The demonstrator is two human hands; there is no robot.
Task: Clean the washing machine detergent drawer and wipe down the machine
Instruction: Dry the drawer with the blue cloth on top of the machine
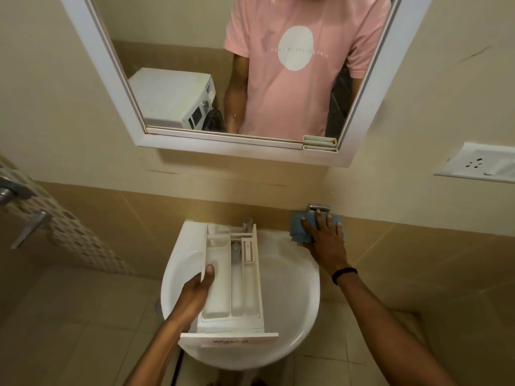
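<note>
Bathroom sink point(289, 288) carries the drawer point(237, 285): left hand point(195, 293) clamps its rigid, light side wall; right hand point(324, 240) presses flat on soft cloth point(299, 227) at back-right rim.

The front panel of the detergent drawer point(231, 288) carries the brand "Whirlpool", only partly clear. The print on the pink shirt point(295, 48) is unreadable.
</note>
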